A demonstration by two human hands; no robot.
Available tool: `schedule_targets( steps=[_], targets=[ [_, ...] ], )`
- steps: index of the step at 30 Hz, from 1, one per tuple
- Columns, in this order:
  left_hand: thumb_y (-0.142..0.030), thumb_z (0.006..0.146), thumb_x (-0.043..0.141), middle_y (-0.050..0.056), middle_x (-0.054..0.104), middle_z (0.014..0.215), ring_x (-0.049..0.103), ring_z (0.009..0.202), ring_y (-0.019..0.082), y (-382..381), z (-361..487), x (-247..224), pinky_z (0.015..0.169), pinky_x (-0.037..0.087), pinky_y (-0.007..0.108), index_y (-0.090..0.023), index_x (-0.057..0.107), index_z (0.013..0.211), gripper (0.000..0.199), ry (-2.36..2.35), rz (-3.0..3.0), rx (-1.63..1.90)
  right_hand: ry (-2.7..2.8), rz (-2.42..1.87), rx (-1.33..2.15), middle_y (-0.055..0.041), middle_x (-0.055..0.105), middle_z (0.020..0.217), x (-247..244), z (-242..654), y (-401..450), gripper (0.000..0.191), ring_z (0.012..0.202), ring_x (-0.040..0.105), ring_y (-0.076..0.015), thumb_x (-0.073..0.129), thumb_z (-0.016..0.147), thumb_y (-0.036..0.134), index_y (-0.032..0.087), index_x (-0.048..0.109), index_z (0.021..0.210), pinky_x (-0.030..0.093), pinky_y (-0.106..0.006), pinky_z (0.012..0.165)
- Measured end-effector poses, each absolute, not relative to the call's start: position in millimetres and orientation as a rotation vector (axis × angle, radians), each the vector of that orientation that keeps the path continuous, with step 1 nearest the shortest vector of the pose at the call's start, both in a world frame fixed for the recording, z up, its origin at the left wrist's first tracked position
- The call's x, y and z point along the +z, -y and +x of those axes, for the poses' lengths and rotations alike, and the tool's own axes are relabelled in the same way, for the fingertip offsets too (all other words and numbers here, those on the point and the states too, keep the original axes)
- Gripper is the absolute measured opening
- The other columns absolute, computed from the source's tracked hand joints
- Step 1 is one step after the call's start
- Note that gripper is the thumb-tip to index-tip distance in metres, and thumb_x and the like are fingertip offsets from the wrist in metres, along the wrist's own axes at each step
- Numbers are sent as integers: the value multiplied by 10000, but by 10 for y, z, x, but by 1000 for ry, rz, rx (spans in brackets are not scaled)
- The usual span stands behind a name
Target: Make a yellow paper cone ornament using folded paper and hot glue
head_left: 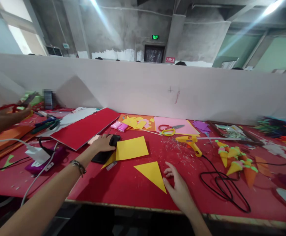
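Observation:
My left hand (pixel 103 143) lies over a black phone (pixel 101 157), its fingers spread near the phone's upper end; it grips nothing that I can see. Right beside it is a yellow paper rectangle (pixel 132 148), with another yellow piece (pixel 110 160) partly under its left edge. A yellow paper triangle (pixel 152 174) lies flat nearer the front edge. Just right of the triangle, my right hand (pixel 174 183) has its fingers apart and slightly curled, with nothing in them.
Scissors (pixel 168 129), a yellow glue gun (pixel 188 141) with its looped black cord, and paper cones (pixel 235 160) are to the right. A red board (pixel 87 127) and purple power strip (pixel 46 162) are left. Another person's hand (pixel 12 116) holds scissors far left.

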State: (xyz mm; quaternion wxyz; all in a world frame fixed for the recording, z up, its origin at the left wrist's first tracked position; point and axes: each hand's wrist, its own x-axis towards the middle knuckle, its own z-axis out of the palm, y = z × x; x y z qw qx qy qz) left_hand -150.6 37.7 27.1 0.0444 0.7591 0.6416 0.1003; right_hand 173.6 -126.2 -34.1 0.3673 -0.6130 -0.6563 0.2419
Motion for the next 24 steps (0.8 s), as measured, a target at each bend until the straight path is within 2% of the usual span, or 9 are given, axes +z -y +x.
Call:
schedule_targets(
  steps=[2, 5, 12, 14, 16, 18, 20, 22, 24],
  targets=[
    [-489, 645, 551, 166, 524, 1077, 444, 1035, 349, -273, -1564, 217, 826, 368, 430, -99, 432, 1190, 681, -2040, 2390, 150, 1686, -1574, 620, -41, 516, 991, -322, 1726, 1266, 463, 892, 517, -142, 411, 786, 269, 210, 303, 1233, 433, -294, 816],
    [-515, 696, 452, 193, 495, 1100, 424, 1062, 377, -244, -1497, 153, 819, 366, 445, -108, 379, 1237, 682, -2174, 2349, 147, 1695, -1555, 609, -44, 517, 982, -312, 1715, 1267, 463, 885, 517, -140, 405, 784, 252, 199, 301, 1232, 433, -293, 817],
    [-483, 713, 406, 172, 351, 1266, 415, 1081, 395, -312, -1372, 59, 809, 368, 487, -219, 235, 1335, 697, -2347, 2097, 210, 1693, -1515, 592, -45, 521, 962, -327, 1706, 1264, 464, 867, 519, -143, 408, 777, 224, 196, 302, 1228, 433, -307, 814],
    [-471, 699, 444, 177, 329, 1285, 389, 1104, 399, -311, -1383, 95, 820, 367, 489, -188, 269, 1321, 706, -2338, 2085, 261, 1694, -1514, 586, -45, 523, 954, -322, 1704, 1262, 461, 860, 521, -147, 412, 776, 225, 199, 310, 1225, 435, -315, 809],
    [-450, 687, 492, 189, 343, 1275, 348, 1142, 390, -233, -1354, 230, 853, 354, 478, -140, 393, 1237, 639, -2281, 2147, 422, 1698, -1512, 581, -45, 524, 949, -314, 1703, 1261, 456, 857, 523, -150, 415, 779, 234, 202, 317, 1223, 437, -321, 807],
    [-410, 715, 505, 184, 408, 1221, 327, 1172, 333, -13, -1241, 468, 917, 319, 436, -117, 512, 1077, 466, -2045, 2339, 833, 1698, -1504, 582, -47, 525, 949, -308, 1702, 1260, 454, 857, 524, -151, 418, 784, 250, 202, 317, 1224, 439, -322, 807],
    [-399, 796, 426, 107, 557, 996, 483, 997, 226, 374, -1039, 753, 860, 381, 362, -163, 556, 903, 290, -1544, 2362, 1208, 1701, -1495, 585, -47, 526, 951, -305, 1699, 1258, 458, 861, 523, -153, 424, 789, 270, 203, 315, 1229, 441, -323, 806],
    [-417, 850, 341, 65, 594, 758, 552, 756, 164, 869, -798, 998, 701, 439, 296, -177, 546, 734, 336, -960, 2279, 1262, 1704, -1493, 578, -46, 528, 947, -304, 1694, 1255, 467, 861, 522, -155, 432, 790, 285, 204, 313, 1235, 441, -326, 808],
    [-516, 824, 342, 54, 589, 641, 559, 643, 151, 1352, -600, 1141, 622, 438, 280, -196, 565, 666, 421, -508, 2290, 1201, 1700, -1497, 567, -46, 529, 942, -304, 1689, 1252, 475, 851, 522, -154, 439, 787, 284, 200, 313, 1237, 441, -325, 807]
  ],
)
